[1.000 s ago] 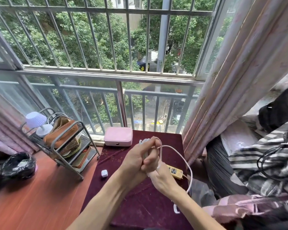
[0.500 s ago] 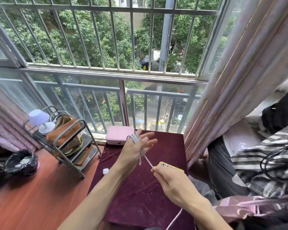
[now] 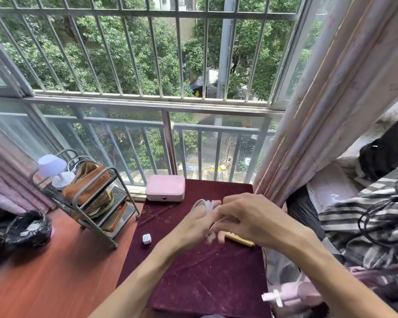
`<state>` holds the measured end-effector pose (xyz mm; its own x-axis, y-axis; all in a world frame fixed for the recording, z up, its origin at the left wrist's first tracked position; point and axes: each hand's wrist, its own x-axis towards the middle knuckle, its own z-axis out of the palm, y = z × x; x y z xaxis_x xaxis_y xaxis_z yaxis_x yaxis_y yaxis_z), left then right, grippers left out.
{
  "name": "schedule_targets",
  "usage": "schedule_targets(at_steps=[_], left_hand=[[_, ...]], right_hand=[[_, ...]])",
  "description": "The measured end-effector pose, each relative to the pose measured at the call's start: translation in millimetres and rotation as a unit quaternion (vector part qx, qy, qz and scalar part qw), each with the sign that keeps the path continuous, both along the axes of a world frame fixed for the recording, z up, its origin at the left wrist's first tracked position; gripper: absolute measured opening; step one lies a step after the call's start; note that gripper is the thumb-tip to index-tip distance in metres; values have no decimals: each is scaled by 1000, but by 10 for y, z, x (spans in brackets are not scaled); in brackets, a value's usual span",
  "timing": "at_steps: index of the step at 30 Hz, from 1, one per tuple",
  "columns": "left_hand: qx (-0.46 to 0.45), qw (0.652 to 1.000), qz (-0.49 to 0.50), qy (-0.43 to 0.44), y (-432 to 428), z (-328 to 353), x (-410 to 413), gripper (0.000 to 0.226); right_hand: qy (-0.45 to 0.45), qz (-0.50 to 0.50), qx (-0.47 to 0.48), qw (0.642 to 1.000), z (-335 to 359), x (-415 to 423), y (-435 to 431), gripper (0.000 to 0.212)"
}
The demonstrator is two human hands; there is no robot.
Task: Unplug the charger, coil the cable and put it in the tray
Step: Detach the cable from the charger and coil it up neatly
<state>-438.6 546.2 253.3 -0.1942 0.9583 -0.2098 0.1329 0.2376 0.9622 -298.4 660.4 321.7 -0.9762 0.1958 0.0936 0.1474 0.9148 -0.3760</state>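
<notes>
My left hand [image 3: 193, 223] hovers above the dark red table [image 3: 205, 278] with loops of white cable [image 3: 202, 204] wound around its fingers. Close against it, my right hand [image 3: 246, 216] pinches a strand of the same cable and partly hides the left fingers. The cable's free end with its white connector [image 3: 271, 297] dangles blurred at the table's right front corner. A small white charger plug [image 3: 146, 238] lies on the table to the left of my hands. A yellow power strip [image 3: 239, 239] peeks out under my right hand.
A pink case [image 3: 165, 188] stands at the table's far edge by the window railing. A metal rack [image 3: 94, 203] with a brown bag and a small lamp stands left. A black bin bag [image 3: 25, 228] sits on the floor. Curtain and bedding crowd the right.
My right hand has swung up from the near side to meet my left hand, laying another turn of cable over the fingers. The loose end now trails shorter.
</notes>
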Motion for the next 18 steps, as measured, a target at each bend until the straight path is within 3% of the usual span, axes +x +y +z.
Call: schedule_targets(at_steps=[3, 6, 12, 15, 18], left_hand=[[-19, 993, -52, -102, -12, 20, 55, 77], [-16, 965, -85, -249, -34, 45, 77, 96], [37, 926, -65, -370, -170, 177, 112, 55], [41, 893, -74, -442, -173, 267, 141, 55], [51, 847, -79, -523, -108, 361, 166, 56]], right_hand=[[14, -2, -10, 1000, 54, -93, 173, 17], [61, -7, -17, 998, -21, -116, 299, 20], [215, -63, 25, 974, -361, -64, 370, 42], [205, -100, -16, 974, -561, -66, 301, 56], [170, -147, -103, 969, -759, -98, 228, 41]])
